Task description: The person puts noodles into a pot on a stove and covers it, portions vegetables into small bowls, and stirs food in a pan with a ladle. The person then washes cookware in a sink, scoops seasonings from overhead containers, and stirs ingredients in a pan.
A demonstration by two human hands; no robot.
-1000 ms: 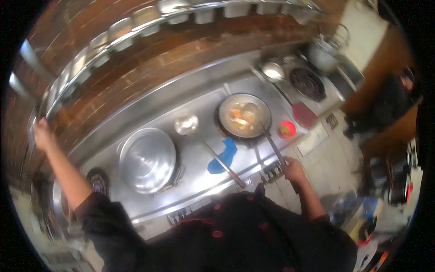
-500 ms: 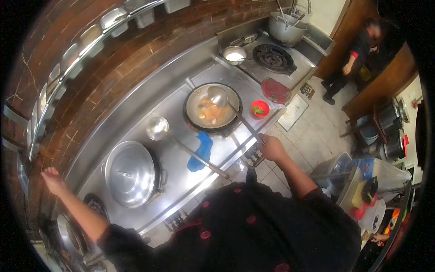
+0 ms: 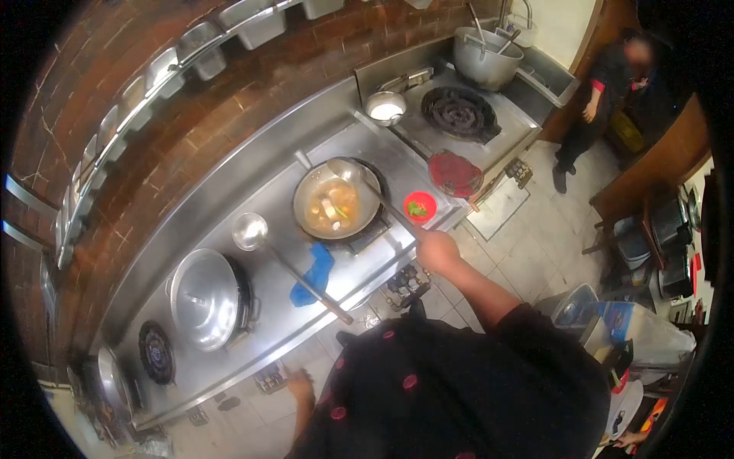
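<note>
My right hand (image 3: 437,251) is closed around the handle of a metal ladle (image 3: 391,206). The ladle's bowl rests at the far rim of a wok (image 3: 304,218), above orange-brown broth with pale chunks and a bit of green (image 3: 334,208). My left hand (image 3: 300,385) is low by the stove's front edge, beside the burner valves (image 3: 270,378). Its fingers look slightly apart and hold nothing I can see. A second long ladle (image 3: 287,264) lies across the steel counter, partly over a blue cloth (image 3: 312,279). Right of the wok stands a red bowl (image 3: 420,206) with green pieces.
A lidded pot (image 3: 205,300) stands left on the counter (image 3: 264,325). A burner (image 3: 460,112), a small pan of white contents (image 3: 384,109) and a large pot (image 3: 489,63) are at the back right. Another person (image 3: 592,107) stands by the doorway. Metal pans line a wall rack (image 3: 160,88).
My left hand has come down from the wall side to the stove's front edge. The ladle in my right hand has shifted toward the wok's far rim. The view has turned slightly.
</note>
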